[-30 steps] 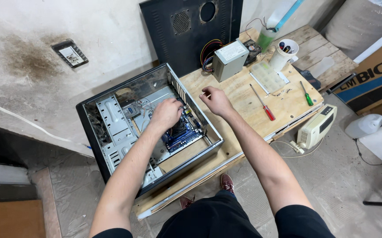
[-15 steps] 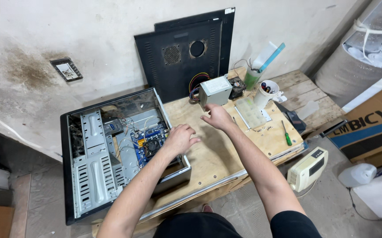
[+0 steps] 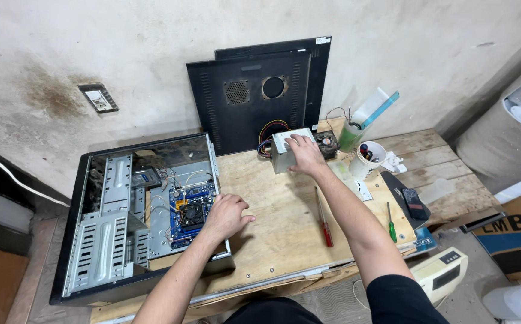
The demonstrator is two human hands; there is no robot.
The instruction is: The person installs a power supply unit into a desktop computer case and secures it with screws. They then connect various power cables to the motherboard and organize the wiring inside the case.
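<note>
We see the wooden counter (image 3: 284, 228) against a stained wall, with two black side panels (image 3: 254, 96) leaning upright behind it. On the counter's left lies an open computer case (image 3: 92, 240) on its side, a blue motherboard (image 3: 191, 210) with a black fan showing inside. Our left hand (image 3: 224, 216) rests on the case's right edge, fingers loosely curled, its grip closed on nothing that we can make out. Our right hand (image 3: 305, 155) lies spread flat on top of a grey power supply (image 3: 284, 150) standing at the back of the counter, just before the panels, its coloured wires trailing behind. A white cup (image 3: 368, 161) stands just right of it. A red screwdriver (image 3: 323, 219) and a green screwdriver (image 3: 390, 223) lie near our right forearm.
</note>
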